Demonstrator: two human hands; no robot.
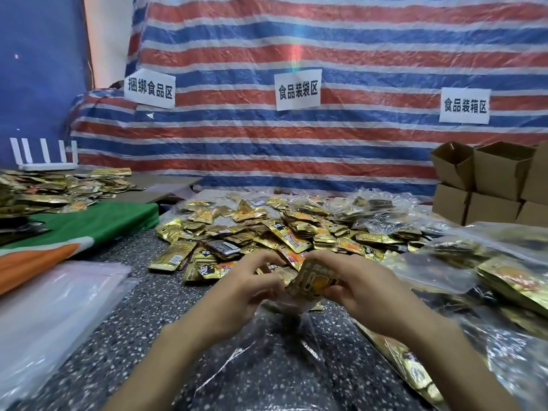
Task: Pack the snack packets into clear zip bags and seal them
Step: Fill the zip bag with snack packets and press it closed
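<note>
A heap of gold snack packets (267,229) covers the middle of the speckled table (142,336). At its near edge my right hand (364,289) grips a small stack of gold packets (314,281). My left hand (246,289) pinches the stack's left side, fingers curled. Under my wrists lies an open clear zip bag (267,360), crumpled and flat on the table. A filled clear bag of packets (504,280) lies to the right.
A pile of empty clear zip bags (50,301) lies at the near left, beside a green and orange cloth (89,226). More packets (44,188) are heaped at the far left. Stacked cardboard boxes (489,185) stand at the far right. A striped tarp (296,137) backs the table.
</note>
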